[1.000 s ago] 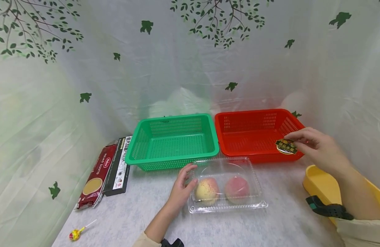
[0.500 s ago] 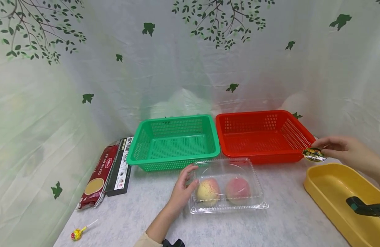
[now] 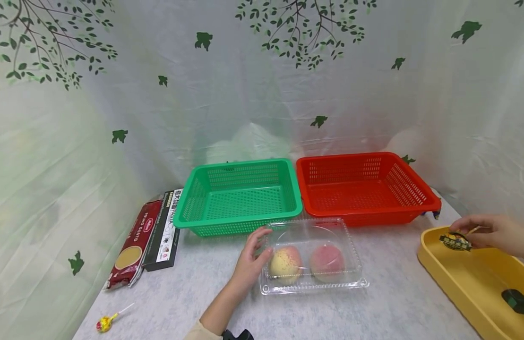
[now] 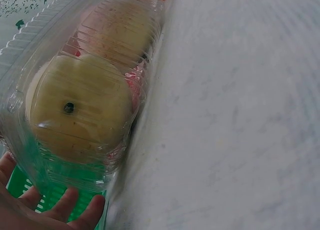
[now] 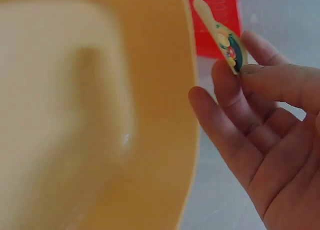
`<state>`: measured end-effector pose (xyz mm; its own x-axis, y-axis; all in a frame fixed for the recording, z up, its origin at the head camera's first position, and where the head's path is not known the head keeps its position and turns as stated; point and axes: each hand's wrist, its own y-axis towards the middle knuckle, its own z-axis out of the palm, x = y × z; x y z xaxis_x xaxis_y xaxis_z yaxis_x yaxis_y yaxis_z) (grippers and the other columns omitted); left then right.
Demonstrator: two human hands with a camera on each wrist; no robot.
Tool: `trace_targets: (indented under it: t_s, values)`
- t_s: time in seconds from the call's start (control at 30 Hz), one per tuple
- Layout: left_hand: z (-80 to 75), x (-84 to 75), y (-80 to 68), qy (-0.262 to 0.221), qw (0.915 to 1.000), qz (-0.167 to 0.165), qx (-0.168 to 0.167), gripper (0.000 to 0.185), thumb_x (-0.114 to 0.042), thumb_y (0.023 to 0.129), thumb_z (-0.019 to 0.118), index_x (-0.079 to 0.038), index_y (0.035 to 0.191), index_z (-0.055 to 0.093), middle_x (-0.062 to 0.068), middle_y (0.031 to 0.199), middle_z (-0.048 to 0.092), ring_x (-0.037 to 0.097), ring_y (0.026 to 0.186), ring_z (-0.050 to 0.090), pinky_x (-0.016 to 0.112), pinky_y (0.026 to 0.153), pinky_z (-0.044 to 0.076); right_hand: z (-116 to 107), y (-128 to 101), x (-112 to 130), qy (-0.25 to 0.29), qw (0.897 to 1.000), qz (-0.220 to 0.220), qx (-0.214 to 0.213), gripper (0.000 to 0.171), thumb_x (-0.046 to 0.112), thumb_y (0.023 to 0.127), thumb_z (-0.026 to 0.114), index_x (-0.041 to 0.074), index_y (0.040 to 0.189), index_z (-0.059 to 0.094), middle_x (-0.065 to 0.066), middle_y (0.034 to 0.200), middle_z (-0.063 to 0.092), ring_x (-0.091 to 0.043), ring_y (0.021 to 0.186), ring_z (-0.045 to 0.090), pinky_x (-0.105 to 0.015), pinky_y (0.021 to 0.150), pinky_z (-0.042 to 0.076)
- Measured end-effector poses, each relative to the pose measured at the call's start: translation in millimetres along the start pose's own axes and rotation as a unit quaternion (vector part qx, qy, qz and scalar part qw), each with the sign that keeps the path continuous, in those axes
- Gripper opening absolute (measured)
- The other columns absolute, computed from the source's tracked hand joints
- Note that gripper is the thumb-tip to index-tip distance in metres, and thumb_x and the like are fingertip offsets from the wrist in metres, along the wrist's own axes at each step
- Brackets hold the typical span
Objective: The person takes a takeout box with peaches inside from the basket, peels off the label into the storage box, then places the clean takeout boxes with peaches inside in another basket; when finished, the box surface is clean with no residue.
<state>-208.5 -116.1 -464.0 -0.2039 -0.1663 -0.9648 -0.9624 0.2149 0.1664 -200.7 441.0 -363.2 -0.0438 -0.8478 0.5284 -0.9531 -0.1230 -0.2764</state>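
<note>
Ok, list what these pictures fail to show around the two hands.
- Round dark printed sticker pinched by the right hand: print too small in the head view, edge-on at the right wrist.
- Clear plastic clamshell box: its latch is unreadable through glare.
- Left hand: left wrist view crops it to fingertips.
- Yellow plastic tray: cut off by the frame edge.

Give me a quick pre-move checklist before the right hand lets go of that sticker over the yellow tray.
1. Round dark printed sticker pinched in the right hand: ok, thumb and fingertip grip it in the right wrist view.
2. Sticker above the yellow plastic tray: ok in the head view, near the tray's far rim.
3. Tray floor free beneath: cannot tell, one black object lies in the tray nearer the camera.
4. Left hand steadies the clear plastic clamshell box: ok, fingers rest on its left end.
5. Two peaches inside the box: ok.
6. Sticker fully free of the fingers' adhesive side: cannot tell.
</note>
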Motion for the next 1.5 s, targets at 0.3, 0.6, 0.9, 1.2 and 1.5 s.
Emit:
trace_targets:
  t_s: [0.3,0.6,0.9,1.2,1.5]
  values:
    - [-0.5,1.4,0.3,0.004,1.0,0.004,-0.005,0.045,-0.017,0.099,0.058,-0.022,0.143,0.049,0.01,0.163,0.027,0.046,0.141,0.037,0.064,0.11,0.038,16,15,-19,0.007,1.0,0.006,0.03,0.028,-0.007,0.091,0.054,-0.009,0.118,0.061,-0.017,0.108,0.065,-0.022,0.09,0.059,-0.034,0.075,0.062]
    - [-0.1,0.0,1.0,0.008,0.9999,0.007,-0.003,0.044,-0.018,0.1,0.058,-0.023,0.143,0.049,0.01,0.163,0.027,0.046,0.141,0.037,0.065,0.109,0.038,26,14,-27,0.022,0.999,-0.017,0.04,0.026,-0.005,0.091,0.053,-0.007,0.115,0.06,-0.008,0.095,0.057,-0.009,0.077,0.052,-0.023,0.065,0.055]
    - [0.1,-0.1,1.2,0.008,0.9998,0.016,-0.006,0.044,-0.016,0.099,0.058,-0.02,0.143,0.05,0.012,0.162,0.029,0.048,0.14,0.038,0.064,0.108,0.039,31,11,-33,-0.001,0.999,0.001,0.047,0.025,0.01,0.097,0.06,-0.007,0.115,0.058,-0.004,0.091,0.059,-0.013,0.068,0.051,-0.023,0.057,0.045]
    - [1.2,-1.3,0.4,0.007,0.9998,0.016,-0.003,0.044,-0.016,0.099,0.058,-0.02,0.142,0.05,0.012,0.163,0.027,0.049,0.141,0.037,0.065,0.109,0.038,13,6,-24,-0.001,1.0,0.012,0.002,0.052,0.025,0.102,0.057,-0.018,0.129,0.047,-0.035,0.117,0.061,-0.026,0.088,0.067,-0.043,0.077,0.061]
    - [0.9,-1.6,-1.0,0.004,0.9999,0.012,-0.002,0.045,-0.016,0.099,0.058,-0.02,0.143,0.049,0.012,0.163,0.027,0.049,0.142,0.036,0.066,0.109,0.037,0,6,5,-0.01,0.995,-0.02,-0.099,0.054,0.031,0.105,0.051,-0.013,0.136,0.044,-0.037,0.126,0.057,-0.03,0.094,0.068,-0.03,0.073,0.061]
